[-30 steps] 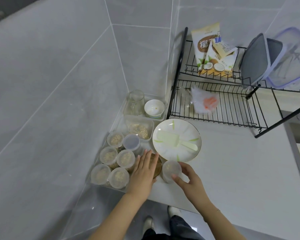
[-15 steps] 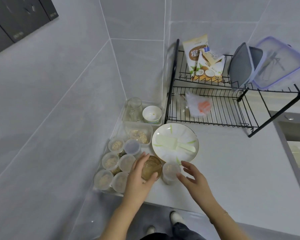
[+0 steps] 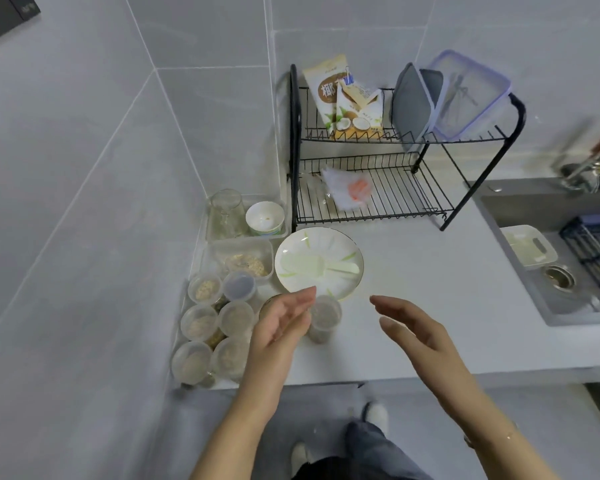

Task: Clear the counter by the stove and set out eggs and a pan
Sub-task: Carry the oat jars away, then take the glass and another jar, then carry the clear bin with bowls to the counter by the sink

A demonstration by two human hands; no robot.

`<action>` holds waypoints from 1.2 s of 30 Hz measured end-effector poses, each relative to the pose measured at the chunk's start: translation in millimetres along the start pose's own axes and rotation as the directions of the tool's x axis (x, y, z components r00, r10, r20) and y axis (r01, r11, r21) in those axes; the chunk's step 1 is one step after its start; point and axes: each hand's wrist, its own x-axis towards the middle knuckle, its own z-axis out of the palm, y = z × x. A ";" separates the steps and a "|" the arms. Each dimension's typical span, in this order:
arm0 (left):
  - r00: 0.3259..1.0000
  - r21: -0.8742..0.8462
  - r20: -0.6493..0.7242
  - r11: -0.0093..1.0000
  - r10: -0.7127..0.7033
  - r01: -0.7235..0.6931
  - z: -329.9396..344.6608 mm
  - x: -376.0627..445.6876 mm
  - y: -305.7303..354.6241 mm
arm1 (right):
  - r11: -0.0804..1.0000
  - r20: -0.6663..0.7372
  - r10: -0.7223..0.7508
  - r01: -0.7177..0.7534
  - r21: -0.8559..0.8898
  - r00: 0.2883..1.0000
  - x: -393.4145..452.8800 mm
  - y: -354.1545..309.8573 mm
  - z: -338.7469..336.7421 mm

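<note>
Both your hands hover empty above the bench edge.

Your left hand [image 3: 284,327] and right hand [image 3: 413,330] hang apart with loose fingers, a small lidded cup [image 3: 323,318] between them just below the white plate [image 3: 318,263]; more cups [image 3: 205,327] crowd the bench [image 3: 430,306] corner, left of the black rack [image 3: 378,188].
</note>
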 end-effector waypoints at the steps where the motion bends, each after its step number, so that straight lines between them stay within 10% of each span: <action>1: 1.000 0.003 0.023 1.000 -0.002 0.002 3.3 -1.3 0.7 | 1.000 -0.012 -0.002 0.002 0.003 1.000 -5.9 -1.0 -2.5; 19: 0.912 0.134 0.399 0.990 -0.090 0.039 164.1 -51.9 5.2 | 0.966 -0.312 0.069 0.015 0.259 0.948 -118.6 13.6 -138.0; 36: 0.674 0.268 0.705 0.963 -0.219 0.033 417.7 -142.4 -35.3 | 0.932 -0.656 0.095 0.164 0.322 0.749 -277.8 92.2 -336.1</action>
